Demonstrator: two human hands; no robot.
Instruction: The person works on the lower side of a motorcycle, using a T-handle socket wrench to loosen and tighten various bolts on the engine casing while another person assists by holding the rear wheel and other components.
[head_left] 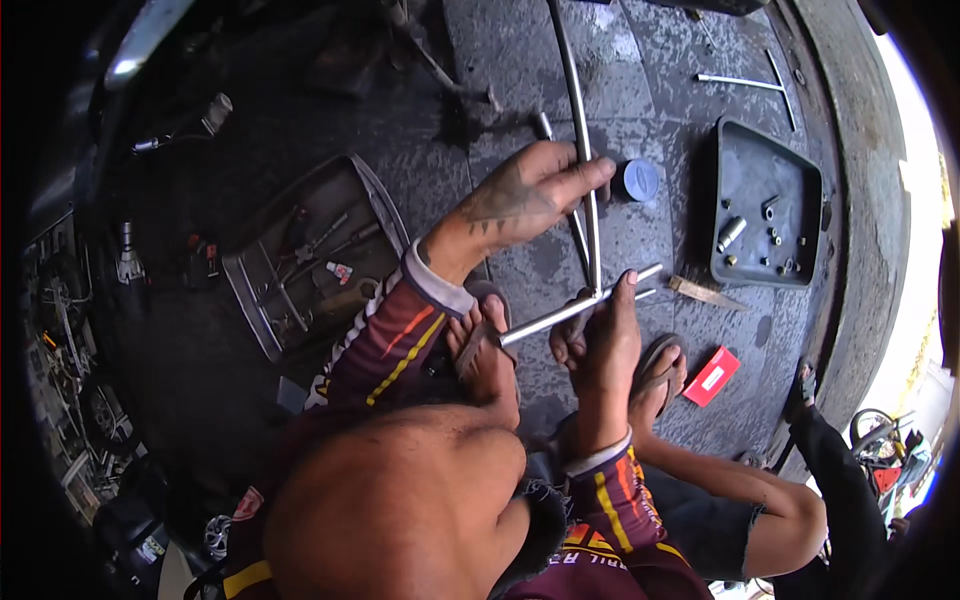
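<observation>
A long metal T-handle wrench (pixel 580 100) runs from the top of the view down to a crossbar lying across my right hand. My left hand (pixel 525 195) is closed around its shaft, thumb along the metal. My right hand (pixel 612 335) grips the crossbar close to where it joins the shaft, its thumb raised past the bar. Beneath my left hand, a second, thinner metal rod (pixel 579 238) with a socket-like end shows partly; whether it is held or lies on the floor, I cannot tell. A round blue lid (pixel 640 181) sits just right of my left fingertips.
At right, a black tray (pixel 719 190) contains sockets and small hardware. Another T-handle wrench (pixel 745 83) lies beyond it. A wooden piece (pixel 704 292) and red box (pixel 711 376) lie nearer. At left, a dark tray (pixel 245 305) holds several tools. My sandalled feet flank the work area.
</observation>
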